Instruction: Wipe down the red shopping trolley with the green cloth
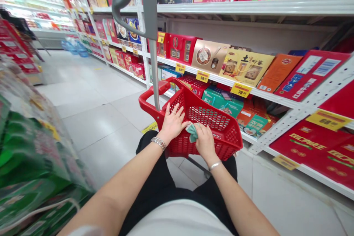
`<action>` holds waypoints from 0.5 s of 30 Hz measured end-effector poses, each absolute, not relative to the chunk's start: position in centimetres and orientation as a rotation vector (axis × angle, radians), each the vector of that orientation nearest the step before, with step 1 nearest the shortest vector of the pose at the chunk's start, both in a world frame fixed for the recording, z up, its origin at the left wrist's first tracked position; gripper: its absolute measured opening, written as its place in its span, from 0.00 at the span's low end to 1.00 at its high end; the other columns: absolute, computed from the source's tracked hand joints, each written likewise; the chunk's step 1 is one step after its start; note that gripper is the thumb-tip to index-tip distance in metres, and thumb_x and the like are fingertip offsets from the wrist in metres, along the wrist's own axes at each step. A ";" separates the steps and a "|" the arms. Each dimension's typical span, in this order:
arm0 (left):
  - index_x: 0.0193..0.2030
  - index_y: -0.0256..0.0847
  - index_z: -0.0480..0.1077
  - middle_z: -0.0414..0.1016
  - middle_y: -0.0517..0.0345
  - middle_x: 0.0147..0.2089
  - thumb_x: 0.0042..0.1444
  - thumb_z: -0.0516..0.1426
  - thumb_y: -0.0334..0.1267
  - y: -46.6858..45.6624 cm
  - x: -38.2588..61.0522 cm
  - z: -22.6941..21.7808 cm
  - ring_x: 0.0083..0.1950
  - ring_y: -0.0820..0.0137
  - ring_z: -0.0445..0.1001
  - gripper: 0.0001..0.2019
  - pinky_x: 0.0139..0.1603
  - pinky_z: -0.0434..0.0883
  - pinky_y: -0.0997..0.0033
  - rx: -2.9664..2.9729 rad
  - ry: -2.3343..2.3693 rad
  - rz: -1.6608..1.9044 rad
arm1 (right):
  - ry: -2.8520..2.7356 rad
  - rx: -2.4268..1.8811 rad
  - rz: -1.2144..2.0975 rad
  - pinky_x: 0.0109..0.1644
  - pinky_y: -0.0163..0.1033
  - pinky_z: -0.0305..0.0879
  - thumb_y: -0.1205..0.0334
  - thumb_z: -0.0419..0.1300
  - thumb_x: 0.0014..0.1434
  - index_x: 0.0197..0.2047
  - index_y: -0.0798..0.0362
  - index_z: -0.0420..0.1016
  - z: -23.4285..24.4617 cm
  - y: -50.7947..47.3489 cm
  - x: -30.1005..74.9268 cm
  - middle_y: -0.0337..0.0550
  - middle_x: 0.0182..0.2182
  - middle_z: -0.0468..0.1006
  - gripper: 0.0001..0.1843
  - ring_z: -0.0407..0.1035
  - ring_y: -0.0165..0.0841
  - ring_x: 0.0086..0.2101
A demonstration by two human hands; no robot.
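A red plastic shopping basket cart (214, 118) with perforated walls stands between my knees, its grey pull handle (151, 11) rising on a metal pole at the left. My left hand (173, 121) lies on the basket's near left rim with the fingers stretched out. Bunched in my right hand (204, 140) is a small green cloth (191, 132), held at the near rim just right of my left hand. Part of the cloth is hidden by my fingers. The basket's inside shows no goods where I can see it.
White shelving (249, 7) with boxed goods and yellow price tags runs along the right. Green packages (30, 177) are stacked close on my left. A tiled floor aisle (91, 107) leads back to water bottles (74, 47) and a lit cooler (35, 7).
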State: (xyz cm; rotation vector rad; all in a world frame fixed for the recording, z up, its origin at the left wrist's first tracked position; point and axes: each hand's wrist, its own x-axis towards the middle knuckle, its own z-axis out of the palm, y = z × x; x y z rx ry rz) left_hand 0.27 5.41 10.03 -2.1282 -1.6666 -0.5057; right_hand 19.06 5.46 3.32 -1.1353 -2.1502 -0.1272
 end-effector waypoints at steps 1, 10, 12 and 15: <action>0.57 0.46 0.76 0.70 0.52 0.67 0.68 0.50 0.52 5.7 0.3 10.1 0.73 0.53 0.59 0.22 0.76 0.40 0.37 -2.133 -1.662 -0.494 | -2.151 -1.166 -0.130 0.67 0.56 0.55 0.79 0.50 0.53 0.62 0.55 0.71 3.2 5.8 20.1 0.55 0.56 0.75 0.33 0.67 0.42 0.56; 0.52 0.48 0.79 0.74 0.53 0.64 0.68 0.50 0.50 8.0 -0.8 10.4 0.71 0.52 0.61 0.19 0.75 0.38 0.34 -2.204 -1.647 -0.484 | -2.031 -1.452 -0.104 0.60 0.52 0.62 0.79 0.51 0.47 0.55 0.52 0.75 1.7 7.3 32.4 0.50 0.50 0.79 0.33 0.71 0.42 0.52; 0.50 0.52 0.80 0.75 0.57 0.63 0.67 0.51 0.51 8.6 -1.3 10.4 0.71 0.53 0.61 0.18 0.75 0.37 0.35 -2.232 -1.643 -0.503 | -2.020 -1.477 -0.076 0.58 0.49 0.64 0.79 0.50 0.46 0.53 0.52 0.76 1.6 7.4 34.0 0.48 0.48 0.80 0.32 0.71 0.41 0.51; 0.47 0.54 0.80 0.76 0.59 0.62 0.67 0.49 0.52 9.7 -2.3 10.5 0.71 0.54 0.61 0.18 0.74 0.37 0.35 -2.263 -1.644 -0.481 | -2.039 -1.477 -0.061 0.56 0.47 0.64 0.79 0.50 0.46 0.51 0.52 0.77 1.6 7.3 34.3 0.47 0.47 0.80 0.31 0.71 0.40 0.49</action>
